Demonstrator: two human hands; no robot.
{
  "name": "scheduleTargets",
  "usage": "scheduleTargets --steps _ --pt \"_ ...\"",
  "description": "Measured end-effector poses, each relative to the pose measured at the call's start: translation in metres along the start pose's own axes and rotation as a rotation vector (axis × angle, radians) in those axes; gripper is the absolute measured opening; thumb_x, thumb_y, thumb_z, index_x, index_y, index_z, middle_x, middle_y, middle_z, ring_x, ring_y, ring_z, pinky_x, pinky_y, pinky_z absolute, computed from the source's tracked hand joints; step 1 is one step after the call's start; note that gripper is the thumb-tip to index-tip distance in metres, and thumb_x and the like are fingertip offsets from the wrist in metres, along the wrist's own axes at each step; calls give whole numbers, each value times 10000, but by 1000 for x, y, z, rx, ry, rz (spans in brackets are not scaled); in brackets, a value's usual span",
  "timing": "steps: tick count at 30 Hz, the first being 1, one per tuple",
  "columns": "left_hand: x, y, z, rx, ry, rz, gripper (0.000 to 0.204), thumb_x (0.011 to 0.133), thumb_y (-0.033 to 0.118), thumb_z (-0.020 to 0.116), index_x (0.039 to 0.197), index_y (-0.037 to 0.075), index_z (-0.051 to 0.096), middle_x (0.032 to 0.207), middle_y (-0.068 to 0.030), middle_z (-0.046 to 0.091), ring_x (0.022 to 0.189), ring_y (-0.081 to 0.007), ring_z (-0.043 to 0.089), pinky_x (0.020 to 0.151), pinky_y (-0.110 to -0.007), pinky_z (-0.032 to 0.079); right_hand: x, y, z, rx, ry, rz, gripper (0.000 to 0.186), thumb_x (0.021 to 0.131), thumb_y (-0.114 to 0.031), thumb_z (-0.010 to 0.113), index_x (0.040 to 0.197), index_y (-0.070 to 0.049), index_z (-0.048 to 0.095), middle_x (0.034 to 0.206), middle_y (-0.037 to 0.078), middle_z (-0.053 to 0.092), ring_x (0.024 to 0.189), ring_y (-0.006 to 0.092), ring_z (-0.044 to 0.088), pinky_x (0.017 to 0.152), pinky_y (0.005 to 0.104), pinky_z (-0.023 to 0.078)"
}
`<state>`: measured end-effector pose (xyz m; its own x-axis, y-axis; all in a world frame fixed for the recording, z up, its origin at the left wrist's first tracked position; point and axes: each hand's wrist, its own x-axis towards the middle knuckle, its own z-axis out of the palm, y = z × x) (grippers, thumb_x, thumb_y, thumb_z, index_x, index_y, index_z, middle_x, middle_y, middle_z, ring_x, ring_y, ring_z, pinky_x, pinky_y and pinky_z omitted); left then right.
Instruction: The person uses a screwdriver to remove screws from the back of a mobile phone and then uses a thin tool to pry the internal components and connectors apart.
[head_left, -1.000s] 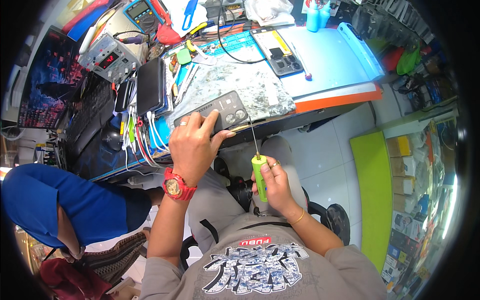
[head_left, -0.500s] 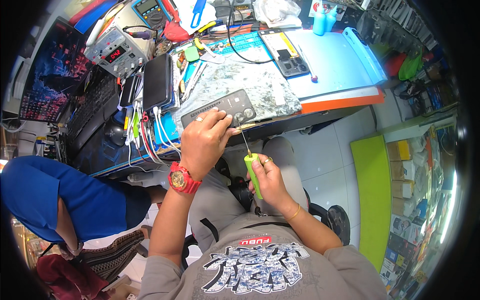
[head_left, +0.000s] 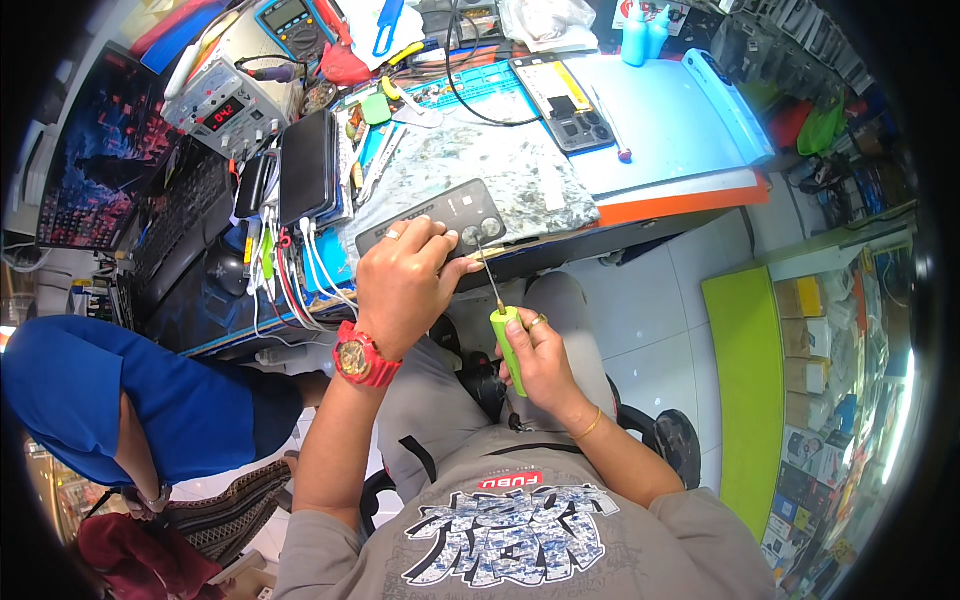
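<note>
My left hand (head_left: 408, 275), with a red watch on its wrist, holds a dark grey phone back cover (head_left: 468, 205) down at the front edge of the bench. Its fingers lie bent across the cover's face, and the thumb is by the near edge. My right hand (head_left: 540, 365) is wrapped round the lime-green handle of a thin-shafted hand tool (head_left: 510, 345). The shaft slants up to the round camera openings at the cover's right end, where its tip appears to touch; the tip's shape is too small to tell.
Beneath the cover lies a marbled work mat (head_left: 520, 170). An opened phone (head_left: 565, 105) and a screwdriver (head_left: 612, 125) lie beyond, on the right. At left are a black phone (head_left: 308, 165), white cables (head_left: 322, 265) and a power supply (head_left: 222, 110). Someone in blue (head_left: 170, 400) is close on my left.
The bench and the cover sit slightly further left in the picture. Both hands keep their grips, and the tool's tip stays by the camera openings.
</note>
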<state>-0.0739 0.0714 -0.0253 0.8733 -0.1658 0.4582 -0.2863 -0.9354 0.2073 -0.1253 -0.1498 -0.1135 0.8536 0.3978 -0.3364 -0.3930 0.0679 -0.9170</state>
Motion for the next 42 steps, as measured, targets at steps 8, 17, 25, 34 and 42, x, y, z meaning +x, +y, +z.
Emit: scheduleTargets --steps 8,17,25,34,42 --pt "1 -3 -1 19 14 59 407 757 332 974 1033 74 823 1058 -43 776 999 -274 763 768 -393 621 -6 1 2 -16 -35 19 479 1188 -424 560 1434 -20 634 917 39 677 662 92 652 584 268 543" --pt "7 -3 2 74 16 99 463 725 479 940 924 105 752 923 -13 682 854 -255 721 680 -382 583 -4 1 -1 -20 -34 14 480 1193 -424 552 1439 -18 624 914 45 676 665 97 652 593 270 554" --pt "8 -3 4 82 43 99 464 729 501 933 893 110 743 884 -16 662 827 -248 699 666 -384 566 -5 0 1 40 -22 22 499 1187 -437 564 1444 -14 630 903 32 670 659 82 646 572 259 546" --pt "9 1 4 93 28 65 481 711 477 963 888 78 761 881 -34 685 811 -260 687 673 -390 554 -4 0 -1 48 -25 25 506 1186 -433 567 1448 -4 628 905 36 669 661 82 643 580 258 546" --pt "11 2 5 94 31 57 485 705 479 970 874 77 758 843 -35 656 793 -261 674 664 -399 545 -3 3 -3 38 -27 2 509 1188 -434 562 1441 3 628 922 44 675 666 86 654 583 261 549"
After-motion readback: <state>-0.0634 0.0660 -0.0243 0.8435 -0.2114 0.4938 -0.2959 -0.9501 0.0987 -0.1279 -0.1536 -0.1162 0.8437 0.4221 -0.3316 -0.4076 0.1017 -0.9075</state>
